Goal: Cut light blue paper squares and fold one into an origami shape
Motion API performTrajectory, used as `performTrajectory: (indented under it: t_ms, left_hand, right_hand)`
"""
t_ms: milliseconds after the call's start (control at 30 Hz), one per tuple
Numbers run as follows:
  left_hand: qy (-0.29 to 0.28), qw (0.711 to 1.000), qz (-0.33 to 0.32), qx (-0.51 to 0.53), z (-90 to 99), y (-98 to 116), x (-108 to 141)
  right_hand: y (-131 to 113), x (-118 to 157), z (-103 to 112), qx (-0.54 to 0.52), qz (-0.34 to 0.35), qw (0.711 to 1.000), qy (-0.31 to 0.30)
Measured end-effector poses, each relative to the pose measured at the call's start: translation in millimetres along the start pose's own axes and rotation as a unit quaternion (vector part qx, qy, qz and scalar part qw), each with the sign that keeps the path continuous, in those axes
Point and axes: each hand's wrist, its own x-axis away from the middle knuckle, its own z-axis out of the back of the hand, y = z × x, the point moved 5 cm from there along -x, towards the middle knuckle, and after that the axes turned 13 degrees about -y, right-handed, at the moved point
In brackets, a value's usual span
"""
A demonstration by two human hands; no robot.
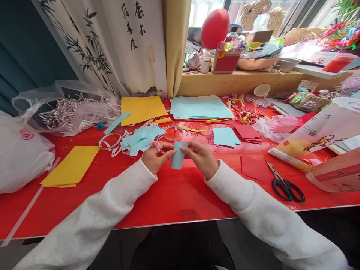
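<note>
Between my two hands is a small light-blue piece of paper (pixel 177 160), curved and held above the red table. My left hand (pixel 157 155) pinches its left edge with thumb and fingers; a pink ring-like item sits on one finger. On the opposite edge, my right hand (pixel 201 155) grips the paper the same way. Blue paper scraps (pixel 143 138) lie in a heap just beyond my left hand. To the right of my right hand are a stack of blue paper pieces (pixel 225 136) and a stack of dark red pieces (pixel 247 134).
Black-handled scissors (pixel 288 189) rest at the right by red paper (pixel 254 168). Yellow sheets (pixel 71 165) lie left, near a plastic bag of beads (pixel 70 112). Larger blue sheets (pixel 201 107) lie at the back. Plastic cups (pixel 337 168) lie tipped at the right edge.
</note>
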Motion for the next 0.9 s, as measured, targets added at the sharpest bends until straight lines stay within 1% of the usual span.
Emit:
performTrajectory:
  t_ms: [133,300,633,900]
  left_hand:
    - [0.004,1.000,0.005,0.011,0.1,-4.0,0.4]
    - [0.011,1.000,0.011,0.019,0.7,-7.5,0.9]
    - [0.006,0.999,0.015,0.044,-1.1,-3.4,0.1]
    - [0.013,0.999,0.018,0.043,0.3,-1.4,1.6]
  right_hand:
    - [-1.0,0.4,-1.9,-0.009,0.002,1.000,-0.008]
    - [-2.2,0.8,-2.5,0.009,0.005,1.000,-0.013]
    - [-3.9,1.3,-4.1,0.021,-0.003,0.999,-0.030]
    - [1.9,1.5,-6.4,0.041,-0.009,0.997,-0.058]
